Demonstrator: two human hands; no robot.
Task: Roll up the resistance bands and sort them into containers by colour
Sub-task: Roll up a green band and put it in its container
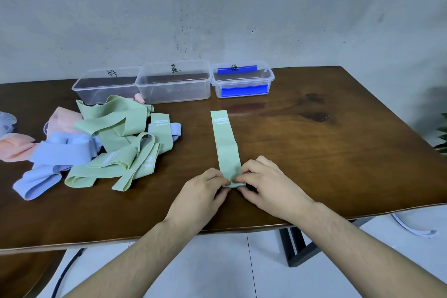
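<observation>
A green resistance band [225, 143] lies flat on the wooden table [314, 152], stretched away from me. My left hand [200, 196] and my right hand [268, 184] both pinch its near end, which is folded over into a small roll. A loose pile of green bands [113, 143], blue bands [60, 150] and pink bands [17, 145] lies at the left. Three clear containers stand at the back: the left container [106, 87], the middle container [173, 84] and the right container with blue clips [242, 80]. Each has a handwritten label.
The table's front edge [242, 228] runs just behind my wrists. A black metal table leg [295, 244] shows below on the white floor. A green plant [442, 138] peeks in at the right edge. A grey wall rises behind the containers.
</observation>
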